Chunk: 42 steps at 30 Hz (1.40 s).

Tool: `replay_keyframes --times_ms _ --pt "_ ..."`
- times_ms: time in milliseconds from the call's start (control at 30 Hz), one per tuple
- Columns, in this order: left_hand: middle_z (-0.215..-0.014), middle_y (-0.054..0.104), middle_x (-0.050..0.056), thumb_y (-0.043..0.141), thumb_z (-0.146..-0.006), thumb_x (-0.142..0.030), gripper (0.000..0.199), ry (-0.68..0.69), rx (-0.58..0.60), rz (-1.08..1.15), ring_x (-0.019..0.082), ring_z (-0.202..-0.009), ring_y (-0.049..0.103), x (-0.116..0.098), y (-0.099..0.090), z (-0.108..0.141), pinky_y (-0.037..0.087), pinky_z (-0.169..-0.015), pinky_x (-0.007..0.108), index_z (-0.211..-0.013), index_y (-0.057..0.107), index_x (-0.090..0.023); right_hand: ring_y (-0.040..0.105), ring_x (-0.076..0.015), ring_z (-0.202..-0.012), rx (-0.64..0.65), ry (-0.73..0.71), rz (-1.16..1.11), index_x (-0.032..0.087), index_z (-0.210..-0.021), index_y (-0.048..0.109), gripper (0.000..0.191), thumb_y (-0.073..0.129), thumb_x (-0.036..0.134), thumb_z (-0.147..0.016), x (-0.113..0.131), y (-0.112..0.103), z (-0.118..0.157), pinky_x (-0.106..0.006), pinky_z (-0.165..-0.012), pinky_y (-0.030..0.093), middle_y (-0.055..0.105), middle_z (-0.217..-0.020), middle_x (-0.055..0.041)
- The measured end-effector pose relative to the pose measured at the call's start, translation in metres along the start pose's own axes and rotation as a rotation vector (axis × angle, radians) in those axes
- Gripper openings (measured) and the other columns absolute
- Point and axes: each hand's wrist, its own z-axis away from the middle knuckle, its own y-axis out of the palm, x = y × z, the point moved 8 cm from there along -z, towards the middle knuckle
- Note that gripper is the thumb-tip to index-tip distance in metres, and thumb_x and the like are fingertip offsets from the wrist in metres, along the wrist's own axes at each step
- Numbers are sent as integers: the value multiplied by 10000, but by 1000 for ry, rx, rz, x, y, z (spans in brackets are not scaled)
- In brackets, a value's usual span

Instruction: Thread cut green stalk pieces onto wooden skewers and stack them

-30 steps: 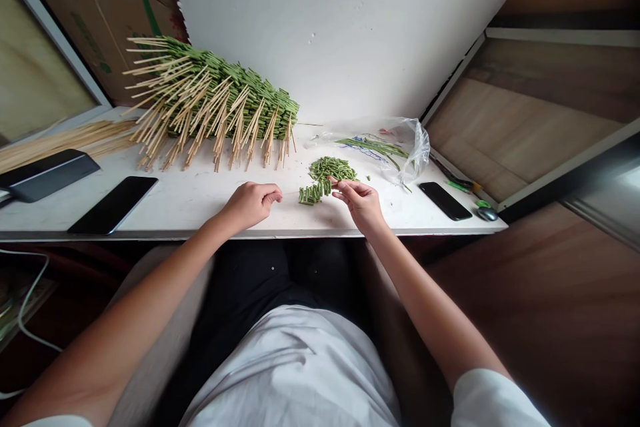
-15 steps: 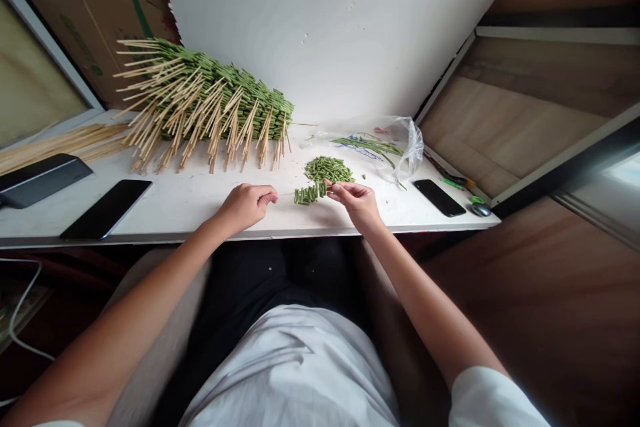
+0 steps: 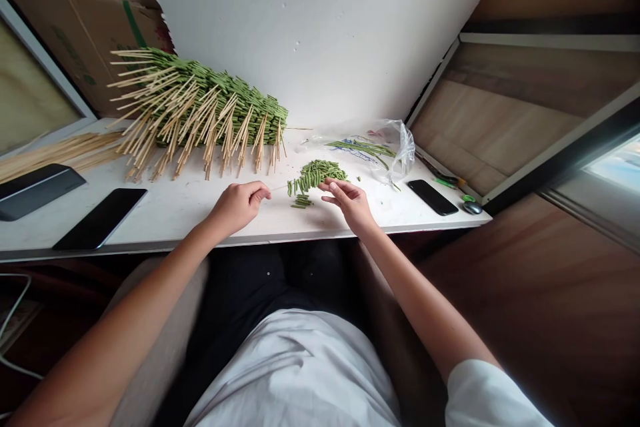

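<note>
My left hand [image 3: 243, 207] is closed around the bare end of a thin wooden skewer [image 3: 278, 187], which points right. Cut green bean pieces [image 3: 303, 183] hang side by side along the skewer. At its right end are the fingertips of my right hand [image 3: 350, 203], pinched on a green bean piece that they partly cover. Behind the skewer lies a heap of cut bean pieces [image 3: 327, 167]. A few loose pieces [image 3: 302, 201] sit on the white table [image 3: 200, 213] just below the skewered row.
Filled bean skewers [image 3: 215, 107] are stacked at the back left, sticks facing me. Bare skewers [image 3: 60, 150] lie farther left, near a black phone [image 3: 100, 219] and a dark stand [image 3: 37, 190]. On the right are a plastic bag [image 3: 400, 150] with long beans, another phone [image 3: 433, 197] and a mouse [image 3: 471, 207].
The skewered row has lifted slightly and now overlaps the heap, uncovering loose pieces below it. My right fingers remain at its right end. The whole view has shifted a little.
</note>
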Motion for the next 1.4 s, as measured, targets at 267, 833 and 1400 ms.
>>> replay_keyframes --times_ms 267,833,1400 --pt "-863 805 69 510 -1007 -338 334 -71 -66 -73 210 -681 641 36 -12 -6 446 -676 299 -962 805 -187 675 -319 -1044 159 -283 751 292 -1029 877 273 757 524 -952 5 21 -23 -515 -1027 533 820 -1024 -101" --pt "-951 827 83 509 -1015 -335 327 -63 -55 -57 248 -806 718 36 -8 -5 499 -751 323 -963 800 -196 702 -284 -883 210 -208 688 272 -888 861 172 914 407 -796 0 40 -47 -472 -923 554 820 -888 -80" --pt "-803 771 53 510 -1019 -310 336 31 89 73 197 -731 680 0 18 1 517 -759 282 -950 808 -171 773 -200 -987 -103 123 -223 256 -875 832 355 992 508 -684 -13 -10 -7 -278 -857 607 826 -916 -25"
